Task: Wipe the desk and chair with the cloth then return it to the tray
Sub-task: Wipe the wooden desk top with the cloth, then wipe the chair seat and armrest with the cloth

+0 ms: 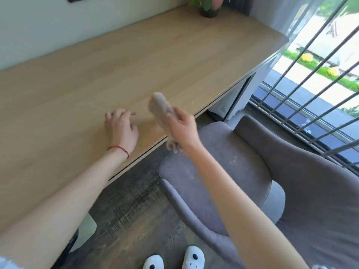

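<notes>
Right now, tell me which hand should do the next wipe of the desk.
Right. The right hand already grips the cloth just above the desk near its front edge. The left hand rests empty on the desk.

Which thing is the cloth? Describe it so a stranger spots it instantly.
Start at the long wooden desk and follow its front edge toward the grey chair. Above that edge, the right hand grips a folded cloth: pale greyish-pink, soft, the only thing held.

Light wood-grain desk (136,61), grey-purple chair (291,171), beige cloth (161,107) — red wrist string (119,148), white shoes (192,258).
</notes>
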`<control>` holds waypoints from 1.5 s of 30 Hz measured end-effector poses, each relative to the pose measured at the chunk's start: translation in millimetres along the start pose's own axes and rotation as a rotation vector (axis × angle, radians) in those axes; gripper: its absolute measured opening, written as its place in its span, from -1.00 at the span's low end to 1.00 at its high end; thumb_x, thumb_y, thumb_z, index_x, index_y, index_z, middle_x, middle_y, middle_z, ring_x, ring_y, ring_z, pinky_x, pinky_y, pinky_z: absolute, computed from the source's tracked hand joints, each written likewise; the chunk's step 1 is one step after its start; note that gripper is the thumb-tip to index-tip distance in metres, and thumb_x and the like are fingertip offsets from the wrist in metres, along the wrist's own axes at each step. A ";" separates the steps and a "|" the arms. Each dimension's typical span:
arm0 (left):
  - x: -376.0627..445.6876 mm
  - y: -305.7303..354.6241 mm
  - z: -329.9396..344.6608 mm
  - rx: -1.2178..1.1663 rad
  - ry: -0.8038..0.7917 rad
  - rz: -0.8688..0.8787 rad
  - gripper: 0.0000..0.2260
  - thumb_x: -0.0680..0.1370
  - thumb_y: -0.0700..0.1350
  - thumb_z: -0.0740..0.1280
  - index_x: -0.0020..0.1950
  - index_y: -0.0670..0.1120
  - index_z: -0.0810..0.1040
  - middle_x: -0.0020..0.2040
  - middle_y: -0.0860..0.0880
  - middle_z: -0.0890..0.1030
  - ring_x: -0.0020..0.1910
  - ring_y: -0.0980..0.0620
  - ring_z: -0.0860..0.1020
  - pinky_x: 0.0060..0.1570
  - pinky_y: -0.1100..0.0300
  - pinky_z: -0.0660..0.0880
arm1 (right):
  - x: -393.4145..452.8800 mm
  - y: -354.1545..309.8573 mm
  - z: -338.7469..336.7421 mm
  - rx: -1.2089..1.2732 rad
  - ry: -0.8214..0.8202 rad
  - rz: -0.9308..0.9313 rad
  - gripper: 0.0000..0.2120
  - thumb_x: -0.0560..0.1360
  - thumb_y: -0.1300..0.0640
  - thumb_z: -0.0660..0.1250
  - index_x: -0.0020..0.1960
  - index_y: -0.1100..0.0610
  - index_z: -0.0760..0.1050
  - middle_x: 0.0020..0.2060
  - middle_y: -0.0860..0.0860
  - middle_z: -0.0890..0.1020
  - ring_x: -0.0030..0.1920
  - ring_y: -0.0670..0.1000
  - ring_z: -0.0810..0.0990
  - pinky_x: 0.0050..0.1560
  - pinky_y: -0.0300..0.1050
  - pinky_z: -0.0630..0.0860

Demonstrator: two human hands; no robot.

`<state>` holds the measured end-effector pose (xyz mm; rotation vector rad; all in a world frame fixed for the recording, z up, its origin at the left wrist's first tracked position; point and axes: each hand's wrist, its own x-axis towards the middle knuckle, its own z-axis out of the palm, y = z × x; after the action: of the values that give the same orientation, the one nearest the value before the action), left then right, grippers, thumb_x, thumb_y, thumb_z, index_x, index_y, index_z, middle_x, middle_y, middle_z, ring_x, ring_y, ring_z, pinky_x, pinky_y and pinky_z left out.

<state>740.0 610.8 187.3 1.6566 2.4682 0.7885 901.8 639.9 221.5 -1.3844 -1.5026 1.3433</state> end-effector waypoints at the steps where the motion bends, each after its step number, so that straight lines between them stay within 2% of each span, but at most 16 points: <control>1: -18.6 9.4 -2.3 -0.052 0.024 0.081 -0.69 0.39 -0.36 0.22 0.04 -0.14 0.61 0.04 -0.19 0.58 0.08 -0.21 0.40 0.07 -0.03 0.36 | -8.4 3.1 -15.5 0.150 0.011 0.094 -0.84 0.54 0.06 0.22 -0.02 -0.15 0.55 -0.03 0.12 0.67 -0.40 0.00 0.62 -0.62 -0.28 0.45; 2: -39.2 18.9 -3.3 -0.088 0.037 0.180 -0.71 0.37 -0.37 0.22 -0.04 -0.13 0.62 -0.03 -0.16 0.59 0.02 -0.18 0.42 0.02 -0.01 0.37 | -15.0 9.9 -31.6 0.245 0.026 0.150 -0.87 0.54 0.03 0.23 -0.08 -0.18 0.51 -0.03 0.09 0.64 -0.32 0.02 0.61 -0.56 -0.29 0.47; 4: -81.9 35.7 0.8 -0.115 -0.029 0.378 -0.75 0.35 -0.36 0.22 -0.17 -0.10 0.61 -0.14 -0.08 0.57 -0.08 -0.12 0.46 -0.07 0.05 0.39 | -25.2 29.3 -66.7 0.379 0.071 0.213 -0.95 0.54 0.00 0.26 -0.05 -0.05 0.48 -0.06 0.06 0.58 -0.16 0.02 0.57 -0.30 -0.17 0.54; 6: -114.5 47.1 18.8 -0.130 -0.194 0.454 -0.80 0.37 -0.32 0.23 -0.18 -0.08 0.59 -0.14 -0.04 0.57 -0.11 -0.07 0.51 -0.08 0.05 0.44 | -28.6 54.5 -101.8 0.445 0.073 0.281 -0.88 0.53 0.00 0.30 -0.03 0.05 0.48 -0.15 0.05 0.58 -0.22 -0.06 0.60 -0.28 -0.18 0.55; 8: -136.4 55.4 48.8 -0.126 -0.342 0.377 -0.81 0.44 -0.26 0.24 -0.08 -0.05 0.59 -0.06 -0.02 0.59 -0.04 -0.04 0.52 -0.01 0.06 0.43 | -29.3 82.6 -133.0 0.415 0.060 0.366 -0.86 0.51 0.04 0.34 -0.02 0.09 0.48 -0.21 0.04 0.59 -0.35 -0.11 0.61 -0.42 -0.25 0.54; 10: -153.2 64.5 82.7 -0.116 -0.420 0.269 -0.81 0.49 -0.18 0.22 0.01 -0.03 0.58 0.00 0.01 0.60 0.03 -0.02 0.51 0.06 0.09 0.39 | -23.4 116.3 -161.7 0.315 0.102 0.418 -0.86 0.48 0.10 0.37 -0.02 0.12 0.47 -0.18 0.08 0.57 -0.34 -0.08 0.59 -0.42 -0.22 0.54; 13: -176.4 82.3 129.9 -0.110 -0.455 0.158 -0.82 0.48 -0.15 0.23 0.00 -0.06 0.59 -0.04 -0.04 0.61 0.03 -0.07 0.52 0.02 0.07 0.40 | -10.8 172.2 -201.8 0.143 0.205 0.428 -0.80 0.45 0.20 0.40 0.05 0.13 0.48 -0.02 0.17 0.60 -0.13 0.06 0.61 -0.05 0.06 0.62; 16: -199.8 87.6 171.3 -0.123 -0.461 0.017 -0.85 0.47 -0.14 0.25 -0.05 -0.09 0.59 -0.07 -0.08 0.60 0.02 -0.09 0.52 -0.02 0.05 0.45 | -1.0 222.2 -235.0 -0.131 0.256 0.394 -0.71 0.41 0.19 0.38 0.12 0.05 0.53 0.06 0.10 0.66 0.02 0.09 0.61 0.18 0.07 0.53; 19: -219.6 81.6 199.9 -0.155 -0.426 -0.112 -0.90 0.47 -0.13 0.28 -0.12 -0.10 0.57 -0.12 -0.06 0.59 -0.04 -0.08 0.53 -0.10 0.05 0.47 | 12.5 264.9 -255.3 -0.386 0.234 0.311 -0.66 0.40 0.22 0.36 0.16 0.04 0.54 0.03 0.10 0.66 0.00 0.07 0.58 0.08 -0.12 0.45; 22: -233.3 80.2 212.8 -0.131 -0.400 -0.071 -0.93 0.45 -0.11 0.30 -0.22 -0.08 0.50 -0.22 -0.01 0.57 -0.14 -0.06 0.56 -0.25 0.03 0.49 | 28.7 304.9 -260.4 -0.656 0.151 0.194 -0.58 0.44 0.27 0.33 0.29 0.11 0.49 0.14 0.20 0.59 0.18 0.23 0.49 0.22 0.00 0.42; 24: -234.3 79.8 214.4 -0.136 -0.388 -0.045 -0.92 0.45 -0.09 0.30 -0.23 -0.05 0.47 -0.26 0.02 0.56 -0.21 -0.04 0.56 -0.31 0.03 0.50 | 34.6 325.5 -252.6 -0.804 0.098 0.149 -0.55 0.49 0.28 0.28 0.36 0.07 0.43 0.21 0.18 0.51 0.23 0.25 0.40 0.21 0.04 0.38; 30: -232.5 79.6 215.2 -0.164 -0.318 -0.127 -0.80 0.44 -0.06 0.32 -0.35 -0.07 0.40 -0.39 0.03 0.51 -0.36 -0.04 0.52 -0.39 0.11 0.41 | 43.9 353.4 -209.8 -0.924 0.154 0.147 -0.51 0.52 0.27 0.22 0.40 -0.03 0.31 0.30 0.11 0.35 0.25 0.23 0.30 0.12 0.17 0.46; 35: -232.0 79.1 216.7 -0.136 -0.310 -0.096 -0.66 0.43 -0.01 0.31 -0.44 -0.06 0.24 -0.51 0.03 0.32 -0.49 0.02 0.35 -0.46 0.14 0.30 | 50.0 367.5 -190.1 -0.969 0.038 0.137 -0.57 0.51 0.26 0.21 0.34 -0.01 0.42 0.37 0.08 0.32 0.27 0.26 0.28 0.20 0.15 0.45; 40: -231.3 81.6 211.3 -0.171 -0.337 -0.096 -0.66 0.45 -0.03 0.30 -0.45 -0.08 0.25 -0.53 0.01 0.29 -0.49 0.01 0.33 -0.45 0.08 0.34 | 39.9 368.0 -214.8 -1.106 -0.202 0.010 -0.59 0.53 0.28 0.17 0.29 -0.05 0.50 0.23 0.09 0.43 0.19 0.25 0.32 0.00 0.11 0.50; 43: -231.1 81.1 210.7 -0.188 -0.331 -0.095 -0.65 0.45 -0.04 0.30 -0.45 -0.08 0.24 -0.54 0.02 0.28 -0.49 0.01 0.32 -0.44 0.07 0.35 | 58.8 361.8 -225.2 -1.065 -0.029 -0.024 -0.62 0.54 0.25 0.14 0.26 -0.03 0.50 0.17 0.11 0.43 0.13 0.20 0.33 -0.05 0.06 0.45; 45: -232.3 78.4 214.0 -0.181 -0.315 -0.094 -0.65 0.44 -0.02 0.30 -0.45 -0.09 0.24 -0.56 0.02 0.26 -0.51 0.04 0.31 -0.46 0.10 0.34 | 80.3 357.9 -222.1 -0.994 0.089 0.045 -0.69 0.56 0.12 0.11 0.25 -0.02 0.48 0.19 0.11 0.42 0.05 0.13 0.32 -0.07 0.00 0.36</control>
<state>973.9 509.3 -14.9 1.4637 2.1727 0.6594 1189.3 733.6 -82.5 -2.0111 -2.2021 0.4926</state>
